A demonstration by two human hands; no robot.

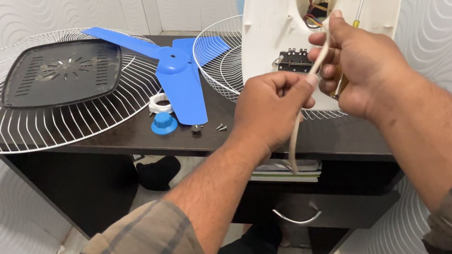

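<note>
**Desk:** What's nearest the lens?

**Photographer:** Two plaid sleeves, then the left hand (270,107), pinched shut on a pale power cord (298,127) that hangs down in front of the dark desk (113,135). Just beyond, the right hand (357,66) is clenched around the same cord higher up, with a yellow-handled screwdriver (357,14) tucked in the same fist.

**Desk:** And where does the cord go?

**Photographer:** Up into the round opening of the white fan housing (269,23), where coloured wires (313,12) show.

**Desk:** Any risk?

**Photographer:** To my eye, a hard tug could strain those wires, and the crowded right fist could let the screwdriver slip. The small screws (221,126) lie near the desk edge and might roll off if knocked.

**Desk:** Further back?

**Photographer:** A blue blade (177,72), a blue cap (164,124), a white ring (160,103), and two white wire grilles (4,119); the left one carries a black plate (62,73).
</note>
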